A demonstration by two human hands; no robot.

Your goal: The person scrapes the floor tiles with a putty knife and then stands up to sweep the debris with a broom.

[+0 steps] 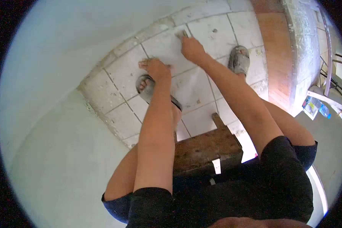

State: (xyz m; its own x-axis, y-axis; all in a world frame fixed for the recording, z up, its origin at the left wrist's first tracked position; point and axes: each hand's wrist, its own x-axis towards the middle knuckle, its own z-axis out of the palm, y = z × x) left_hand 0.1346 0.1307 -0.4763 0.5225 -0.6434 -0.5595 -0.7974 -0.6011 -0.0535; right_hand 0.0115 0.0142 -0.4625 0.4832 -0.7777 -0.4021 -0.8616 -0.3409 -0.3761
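Note:
My right hand (193, 50) is closed around a small hand tool (184, 34), perhaps a scraper. Only its short brownish end shows past my fingers, low over the white floor tiles (161, 43); its exact kind is hidden. Just beyond the toes of one grey sandal (148, 91), my left hand (156, 69) reaches down to the tiles. Its fingers point left and the thumb stands apart to the right, with nothing visible held. Dark grout lines run between the tiles, and specks and stains mark their surface.
Below me is a low wooden stool (201, 150). A second grey sandal (239, 60) stands on the right. A pale wall (60, 87) borders the tiles at left and back. A wood-coloured strip (275, 53) lies right, with plastic bottles (323, 110) farther off.

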